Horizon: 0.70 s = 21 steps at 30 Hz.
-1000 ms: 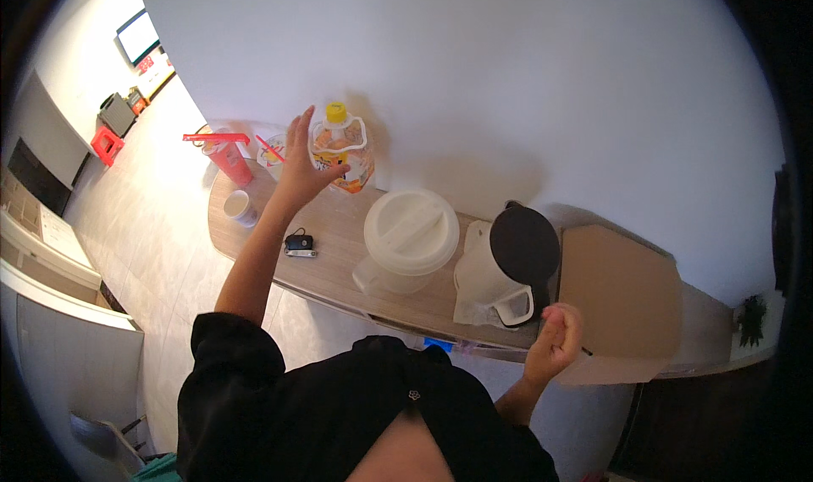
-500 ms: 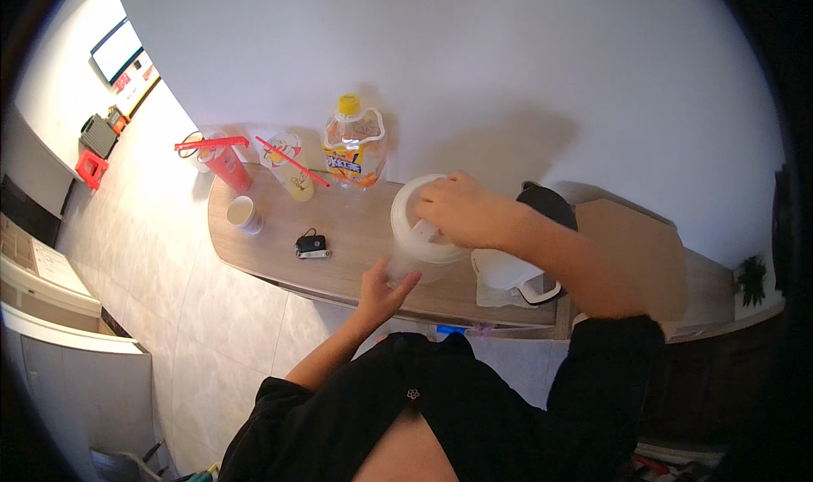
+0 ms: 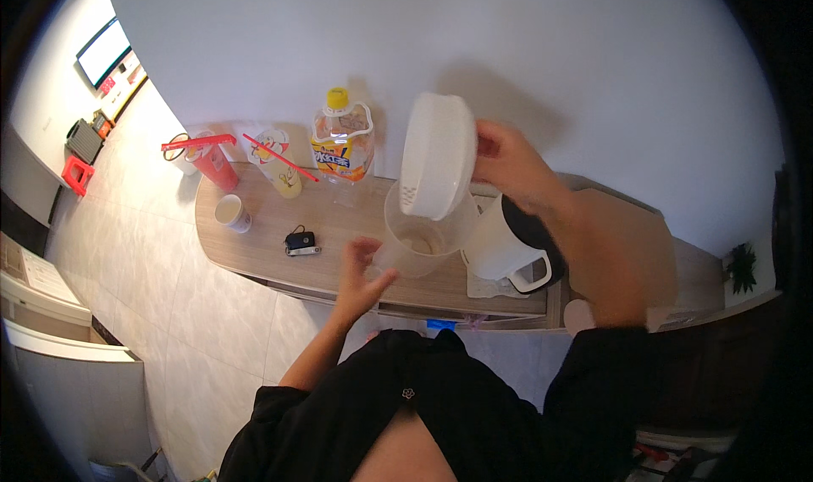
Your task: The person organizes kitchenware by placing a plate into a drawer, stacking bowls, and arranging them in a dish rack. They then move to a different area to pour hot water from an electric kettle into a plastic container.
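Observation:
A white lid [image 3: 436, 156], tipped on its side with its perforated underside to the left, is raised over a clear plastic pitcher [image 3: 423, 258]. My right hand [image 3: 508, 165] is closed on the lid from the right; some of its fingers are hidden behind it. The pitcher stands uncovered on the wooden cabinet top [image 3: 339, 266], and its inside shows in part below the lid. My left hand [image 3: 364, 275] curls against the pitcher's left side, thumb toward me. Just right of the pitcher is a white kettle [image 3: 500, 245] with a black top.
To the left stand a pink drink cup [image 3: 218, 170], a pale yellow drink cup [image 3: 284, 175], a yellow-capped bottle [image 3: 343, 148] and a small paper cup [image 3: 233, 214]. Car keys [image 3: 301, 242] lie in front. A brown board [image 3: 622, 253] is at the right, and the wall [image 3: 508, 42] rises behind.
My right hand has lifted the lid off the pitcher and tilted it upright. The pitcher's opening now shows. My left hand stays at the pitcher's left side.

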{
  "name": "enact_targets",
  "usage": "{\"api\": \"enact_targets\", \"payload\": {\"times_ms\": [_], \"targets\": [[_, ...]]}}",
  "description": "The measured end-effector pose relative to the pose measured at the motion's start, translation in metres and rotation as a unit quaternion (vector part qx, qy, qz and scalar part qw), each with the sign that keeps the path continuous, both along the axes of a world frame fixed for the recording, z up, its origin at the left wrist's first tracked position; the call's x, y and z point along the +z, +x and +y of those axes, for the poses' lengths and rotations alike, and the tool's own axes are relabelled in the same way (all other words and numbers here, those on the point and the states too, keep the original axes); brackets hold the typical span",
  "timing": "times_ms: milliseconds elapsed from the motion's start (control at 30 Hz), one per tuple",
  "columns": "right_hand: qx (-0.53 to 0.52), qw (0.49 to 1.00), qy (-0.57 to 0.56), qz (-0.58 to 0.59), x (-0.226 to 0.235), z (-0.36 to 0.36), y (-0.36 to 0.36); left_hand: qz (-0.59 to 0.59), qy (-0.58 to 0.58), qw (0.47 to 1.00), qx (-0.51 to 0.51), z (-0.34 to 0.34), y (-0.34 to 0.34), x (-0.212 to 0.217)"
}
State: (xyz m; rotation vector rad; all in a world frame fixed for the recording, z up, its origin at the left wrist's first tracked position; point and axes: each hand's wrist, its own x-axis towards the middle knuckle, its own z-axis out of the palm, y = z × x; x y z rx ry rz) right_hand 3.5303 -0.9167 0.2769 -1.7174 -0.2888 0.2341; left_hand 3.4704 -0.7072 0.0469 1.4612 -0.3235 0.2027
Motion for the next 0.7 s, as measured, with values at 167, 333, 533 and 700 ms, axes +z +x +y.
{"api": "enact_targets", "payload": {"times_ms": [167, 333, 533, 700], "targets": [[-0.077, 0.914, 0.355, 0.181, -0.056, 0.006, -0.043, -0.03, -0.143, 0.989, 0.0, 0.026, -0.004, 0.059], [-0.047, 0.982, 0.18, 0.03, -0.124, 0.06, -0.08, 0.057, -0.159, 0.981, -0.093, 0.029, -0.034, 0.081], [-0.004, 0.965, 0.227, 0.132, -0.099, 0.085, -0.1, 0.206, -0.351, 0.907, -0.111, 0.045, -0.061, 0.085], [-0.039, 0.996, 0.081, 0.003, -0.095, 0.038, -0.13, 0.212, -0.421, 0.872, -0.131, 0.073, -0.069, 0.064]]}}
